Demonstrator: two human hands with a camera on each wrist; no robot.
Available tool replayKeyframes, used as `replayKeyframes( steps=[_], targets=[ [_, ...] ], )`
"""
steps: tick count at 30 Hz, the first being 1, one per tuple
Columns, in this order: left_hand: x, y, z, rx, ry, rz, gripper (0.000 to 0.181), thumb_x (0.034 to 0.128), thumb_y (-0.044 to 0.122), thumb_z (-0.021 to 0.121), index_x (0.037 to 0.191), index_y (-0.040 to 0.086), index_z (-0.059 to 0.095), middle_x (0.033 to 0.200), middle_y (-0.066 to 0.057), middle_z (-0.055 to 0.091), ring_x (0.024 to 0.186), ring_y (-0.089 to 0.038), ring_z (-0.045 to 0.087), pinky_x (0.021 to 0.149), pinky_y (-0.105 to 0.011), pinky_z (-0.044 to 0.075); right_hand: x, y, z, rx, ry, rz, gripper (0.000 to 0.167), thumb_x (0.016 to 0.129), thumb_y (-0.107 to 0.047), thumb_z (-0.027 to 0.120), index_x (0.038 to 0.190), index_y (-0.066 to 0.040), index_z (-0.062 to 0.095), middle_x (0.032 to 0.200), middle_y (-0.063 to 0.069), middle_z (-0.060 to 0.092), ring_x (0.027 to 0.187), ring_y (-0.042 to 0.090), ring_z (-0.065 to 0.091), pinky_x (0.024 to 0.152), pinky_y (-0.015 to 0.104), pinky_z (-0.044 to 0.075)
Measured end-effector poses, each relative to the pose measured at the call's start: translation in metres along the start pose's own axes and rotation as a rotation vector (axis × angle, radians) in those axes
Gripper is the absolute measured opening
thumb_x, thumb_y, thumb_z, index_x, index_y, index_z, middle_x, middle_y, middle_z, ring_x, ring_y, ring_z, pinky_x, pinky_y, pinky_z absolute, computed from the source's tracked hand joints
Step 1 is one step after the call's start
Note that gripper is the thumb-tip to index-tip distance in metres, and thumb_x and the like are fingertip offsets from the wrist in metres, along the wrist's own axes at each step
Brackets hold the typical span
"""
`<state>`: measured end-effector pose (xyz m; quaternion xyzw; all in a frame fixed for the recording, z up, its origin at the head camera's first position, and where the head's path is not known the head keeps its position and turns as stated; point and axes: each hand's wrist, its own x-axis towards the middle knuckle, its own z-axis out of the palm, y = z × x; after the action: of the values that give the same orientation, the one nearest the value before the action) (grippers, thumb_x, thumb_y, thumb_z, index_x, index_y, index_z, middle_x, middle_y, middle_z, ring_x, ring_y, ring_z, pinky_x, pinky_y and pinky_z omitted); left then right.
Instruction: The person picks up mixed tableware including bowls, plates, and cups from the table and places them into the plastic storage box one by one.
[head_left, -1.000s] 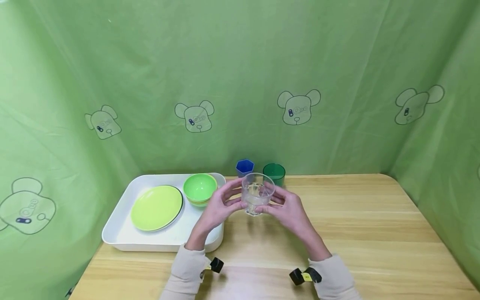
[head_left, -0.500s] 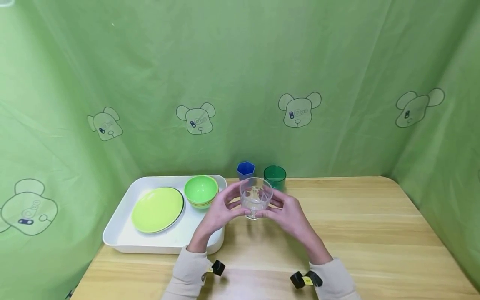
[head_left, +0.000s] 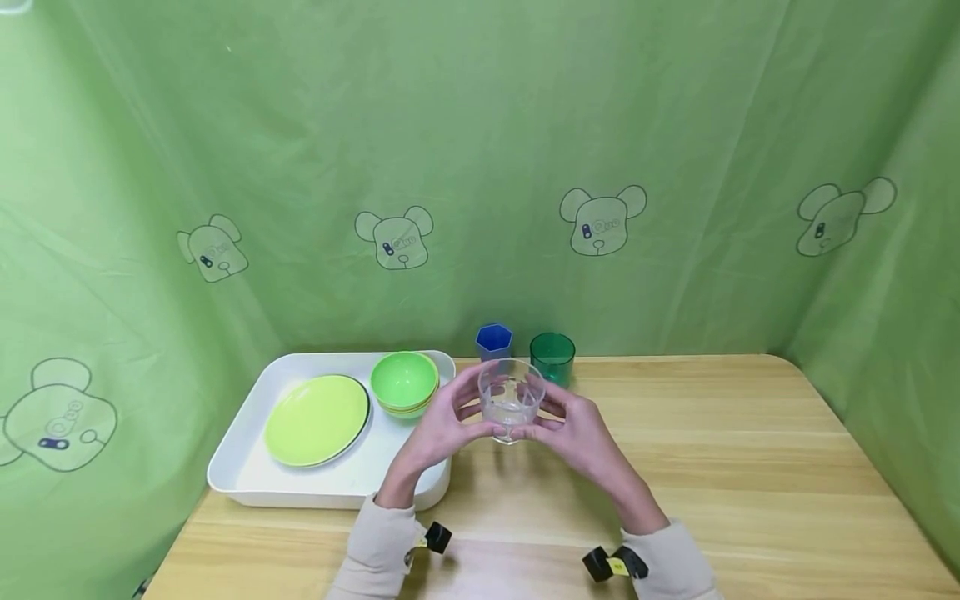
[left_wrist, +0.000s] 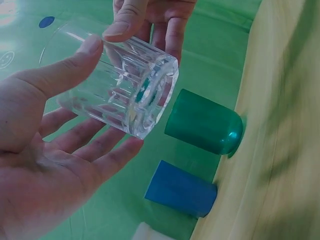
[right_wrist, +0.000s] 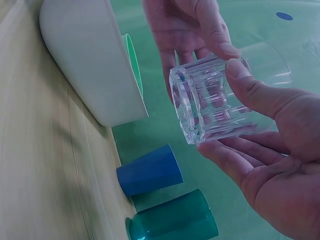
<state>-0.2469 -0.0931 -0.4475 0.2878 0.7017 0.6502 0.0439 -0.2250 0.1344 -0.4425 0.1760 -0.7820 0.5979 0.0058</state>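
Note:
A clear drinking glass (head_left: 512,402) with a faceted thick base is held above the table between both hands. My left hand (head_left: 442,422) grips its left side, thumb on the near face and fingers round the back. On the other side my right hand (head_left: 577,425) holds it the same way. Both thumbs nearly meet on the glass (left_wrist: 117,82) in the left wrist view. Behind it stand a blue cup (head_left: 494,338) and a green cup (head_left: 552,358), both upright and apart from the hands.
At the left, a white tray (head_left: 240,467) holds a yellow-green plate (head_left: 317,421) lying on a dark-edged one. Stacked bowls (head_left: 403,381), green on top, sit in its back right corner. A green curtain (head_left: 480,125) hangs behind the wooden table (head_left: 720,467).
The glass and both hands have come slightly lower and nearer in the head view, and the glass tilts a little differently. Both hands keep their hold.

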Motion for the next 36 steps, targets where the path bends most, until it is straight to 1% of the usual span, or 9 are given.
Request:
replayKeyframes(
  steps=[3, 8, 13, 17, 20, 24, 29, 36],
  targets=[
    [0.0, 0.002, 0.0, 0.003, -0.002, -0.001, 0.087, 0.0799, -0.01, 0.081, 0.155, 0.006, 0.04, 0.151, -0.02, 0.05, 0.137, -0.036, 0.051, 0.113, -0.044, 0.045, -0.001, -0.001, 0.0, -0.003, -0.007, 0.003, 0.077, 0.081, -0.005, 0.086, 0.147, 0.006, 0.048, 0.142, 0.029, 0.055, 0.122, 0.045, 0.061, 0.093, 0.033, 0.058],
    [0.001, 0.004, 0.001, 0.013, -0.002, 0.009, 0.084, 0.0813, -0.009, 0.08, 0.154, 0.004, 0.04, 0.15, -0.021, 0.051, 0.137, -0.037, 0.051, 0.115, -0.046, 0.043, -0.003, -0.002, -0.003, -0.02, -0.034, -0.012, 0.077, 0.084, -0.002, 0.083, 0.15, 0.006, 0.045, 0.147, 0.03, 0.049, 0.126, 0.047, 0.057, 0.095, 0.038, 0.057],
    [0.003, 0.007, 0.001, 0.019, -0.011, 0.022, 0.083, 0.0826, -0.01, 0.079, 0.154, 0.003, 0.039, 0.15, -0.022, 0.051, 0.137, -0.038, 0.05, 0.115, -0.046, 0.042, -0.003, -0.001, -0.006, -0.032, -0.048, -0.028, 0.076, 0.086, 0.003, 0.079, 0.152, 0.003, 0.043, 0.149, 0.032, 0.045, 0.127, 0.048, 0.056, 0.094, 0.033, 0.057],
    [0.001, 0.01, 0.0, 0.025, -0.031, 0.01, 0.084, 0.0834, -0.009, 0.079, 0.155, 0.005, 0.038, 0.151, -0.02, 0.049, 0.139, -0.036, 0.049, 0.116, -0.044, 0.042, -0.004, 0.0, -0.005, -0.021, -0.045, -0.038, 0.076, 0.085, 0.004, 0.08, 0.151, 0.004, 0.044, 0.146, 0.033, 0.047, 0.124, 0.049, 0.058, 0.093, 0.031, 0.058],
    [-0.001, 0.012, -0.001, 0.021, -0.042, 0.001, 0.083, 0.0847, -0.007, 0.079, 0.155, 0.006, 0.038, 0.153, -0.019, 0.048, 0.141, -0.036, 0.047, 0.117, -0.046, 0.039, -0.004, -0.001, -0.004, -0.023, -0.042, -0.043, 0.076, 0.083, 0.006, 0.08, 0.15, 0.004, 0.045, 0.144, 0.033, 0.049, 0.123, 0.048, 0.059, 0.093, 0.031, 0.058],
    [-0.004, 0.013, -0.002, -0.003, -0.025, -0.005, 0.081, 0.084, -0.006, 0.08, 0.154, 0.005, 0.04, 0.152, -0.018, 0.049, 0.139, -0.037, 0.048, 0.116, -0.048, 0.041, -0.004, -0.002, -0.002, -0.031, -0.052, -0.038, 0.076, 0.083, 0.007, 0.08, 0.15, 0.005, 0.045, 0.144, 0.033, 0.05, 0.123, 0.048, 0.059, 0.093, 0.031, 0.058],
    [-0.007, 0.014, -0.004, -0.033, 0.006, -0.007, 0.08, 0.0818, -0.006, 0.082, 0.151, 0.006, 0.045, 0.149, -0.015, 0.051, 0.136, -0.035, 0.052, 0.111, -0.047, 0.047, -0.004, -0.007, 0.0, -0.028, -0.08, -0.029, 0.076, 0.084, 0.008, 0.079, 0.152, 0.004, 0.044, 0.143, 0.033, 0.05, 0.124, 0.048, 0.059, 0.092, 0.03, 0.058],
    [-0.014, 0.017, -0.011, -0.009, 0.017, -0.019, 0.082, 0.0795, -0.004, 0.083, 0.15, 0.006, 0.044, 0.147, -0.015, 0.052, 0.137, -0.034, 0.051, 0.112, -0.051, 0.045, -0.001, -0.012, 0.004, -0.052, -0.144, -0.03, 0.078, 0.085, 0.006, 0.079, 0.153, 0.001, 0.042, 0.145, 0.03, 0.05, 0.126, 0.047, 0.058, 0.092, 0.032, 0.058]
  ],
)
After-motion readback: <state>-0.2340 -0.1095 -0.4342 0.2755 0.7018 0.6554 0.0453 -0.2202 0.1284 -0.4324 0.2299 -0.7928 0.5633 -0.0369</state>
